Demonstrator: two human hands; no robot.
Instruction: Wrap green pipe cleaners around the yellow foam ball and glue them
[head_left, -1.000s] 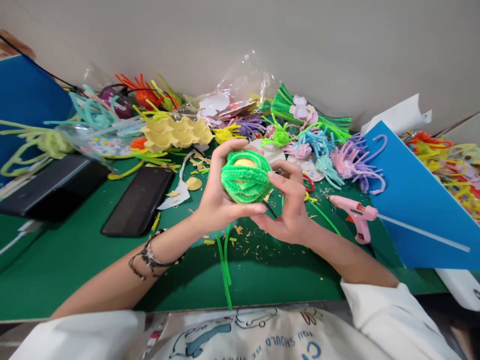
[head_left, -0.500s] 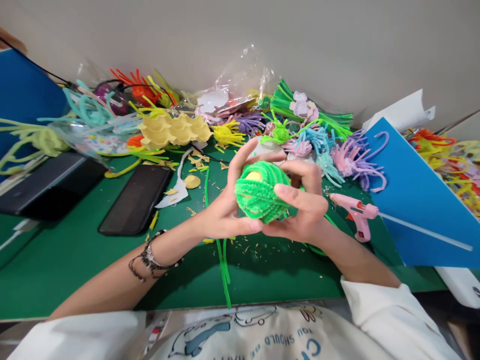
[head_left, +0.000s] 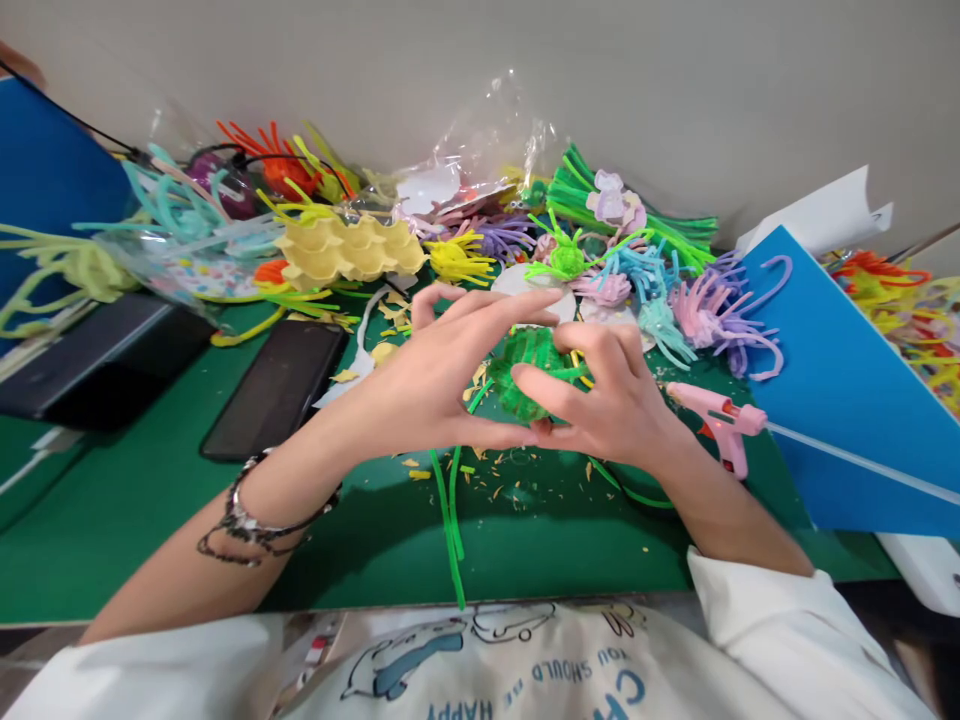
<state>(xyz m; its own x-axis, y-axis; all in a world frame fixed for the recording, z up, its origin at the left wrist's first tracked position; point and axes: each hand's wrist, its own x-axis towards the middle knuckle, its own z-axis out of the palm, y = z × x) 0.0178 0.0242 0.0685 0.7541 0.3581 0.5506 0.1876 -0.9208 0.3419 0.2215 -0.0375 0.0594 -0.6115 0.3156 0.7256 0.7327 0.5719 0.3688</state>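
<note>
A ball wrapped in green fuzzy pipe cleaners (head_left: 527,350) is between my two hands, above the middle of the table. My right hand (head_left: 611,400) grips it from the right, with a bent finger across its front. Arched over the ball's left side is my left hand (head_left: 439,375), fingers and thumb spread, with a gap between its palm and the ball. Its thumb reaches below the ball to my right fingertips. Green stems (head_left: 450,510) lie on the table below my left wrist.
A pink glue gun (head_left: 724,420) with a long glue stick lies right, against a blue board (head_left: 847,420). To the left are a black phone (head_left: 274,390) and a dark device (head_left: 112,360). A yellow egg carton (head_left: 349,252) and pipe-cleaner bundles (head_left: 637,210) line the wall; scraps litter the green table (head_left: 360,560).
The ball has turned, so its pale bare spot no longer shows and a darker green side faces me. My left hand has loosened from it and spread over its left side.
</note>
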